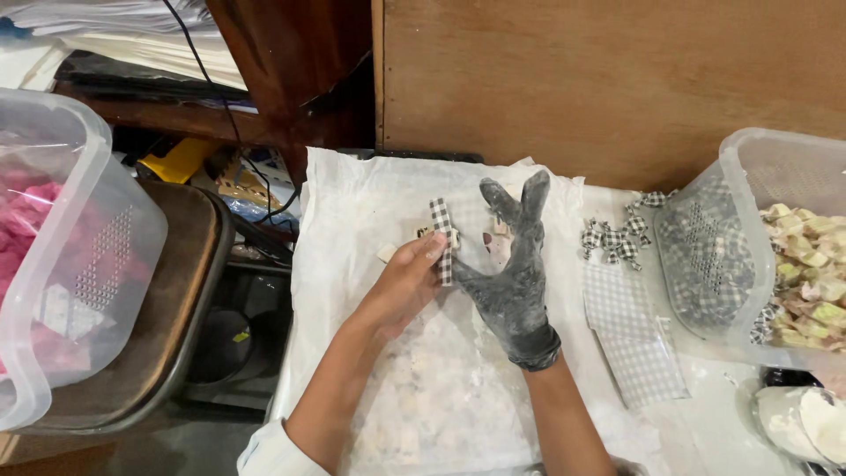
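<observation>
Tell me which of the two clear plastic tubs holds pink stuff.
The tub at the left edge, sitting on the dark round stool, holds pink material. The other tub at the right holds pale cream and greenish pieces plus black-and-white checked wrappers.

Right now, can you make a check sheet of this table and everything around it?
Surface: white paper sheet, dusted with powder.
Job's things: checked wrapper pinched in left hand; gloved right hand open beside it, touching the wrapper's edge.
Clutter: wrapped sweets, flat checked wrappers, clear tub of pale chunks, white bowl.
Cables: black cable hanging at back left.
Surroundings: wooden board; clear tub with pink contents on a stool.
</observation>
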